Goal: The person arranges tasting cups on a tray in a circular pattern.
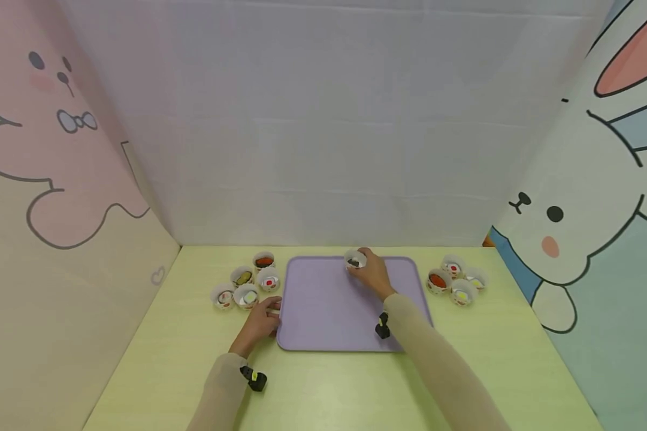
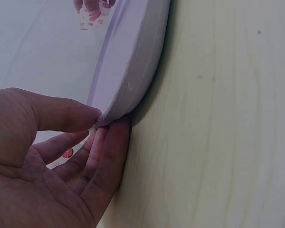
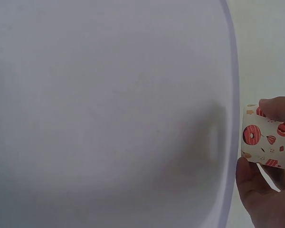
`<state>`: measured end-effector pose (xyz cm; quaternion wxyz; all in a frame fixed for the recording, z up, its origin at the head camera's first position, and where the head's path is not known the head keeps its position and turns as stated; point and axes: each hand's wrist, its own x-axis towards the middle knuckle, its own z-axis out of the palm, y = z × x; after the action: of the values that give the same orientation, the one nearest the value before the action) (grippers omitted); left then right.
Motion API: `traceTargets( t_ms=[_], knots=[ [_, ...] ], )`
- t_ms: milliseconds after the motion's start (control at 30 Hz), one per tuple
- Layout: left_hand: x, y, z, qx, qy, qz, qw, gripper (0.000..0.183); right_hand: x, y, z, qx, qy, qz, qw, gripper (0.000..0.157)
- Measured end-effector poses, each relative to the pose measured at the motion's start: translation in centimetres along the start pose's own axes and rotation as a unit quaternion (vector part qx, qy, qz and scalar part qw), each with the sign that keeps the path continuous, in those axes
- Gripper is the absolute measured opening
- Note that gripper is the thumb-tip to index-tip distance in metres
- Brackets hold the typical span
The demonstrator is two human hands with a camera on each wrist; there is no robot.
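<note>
A lavender tray (image 1: 331, 317) lies on the table. At its left edge is my left hand (image 1: 262, 321); in the left wrist view the thumb (image 2: 71, 116) rests on the rim and the fingers curl against the rim's outer side. My right hand (image 1: 374, 275) holds a small white paper cup (image 1: 354, 260) by its sides near the tray's far rim. Dark pieces show inside that cup. Red doughnut prints cover its wall (image 3: 266, 135) in the right wrist view, where thumb and fingers grip it from opposite sides.
Left of the tray stand several similar cups, among them one with orange-red contents (image 1: 264, 261) and one with yellowish pieces (image 1: 242, 276). More cups, including one with red contents (image 1: 438, 281), stand to its right. A white sheet (image 1: 329, 149) hangs behind the table.
</note>
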<state>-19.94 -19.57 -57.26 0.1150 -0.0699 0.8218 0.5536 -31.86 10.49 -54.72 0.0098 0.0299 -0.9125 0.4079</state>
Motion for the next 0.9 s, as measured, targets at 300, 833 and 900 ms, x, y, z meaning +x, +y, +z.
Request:
traceTargets(
  t_ms=[300,833,900],
  knots=[
    [0.1,-0.1,-0.1,0.001,0.002,0.005,1.0,0.059,0.7,0.3,1.1,0.009,0.001,-0.005,1.0,0.063],
    [0.1,-0.6,0.3,-0.008,-0.004,0.007,0.9999,0.057,0.8,1.0,1.8,0.012,-0.011,0.004,1.0,0.065],
    [0.2,-0.4,0.2,-0.007,0.0,0.009,0.9999,0.058,1.0,0.8,1.8,0.011,-0.014,0.0,1.0,0.07]
  ],
)
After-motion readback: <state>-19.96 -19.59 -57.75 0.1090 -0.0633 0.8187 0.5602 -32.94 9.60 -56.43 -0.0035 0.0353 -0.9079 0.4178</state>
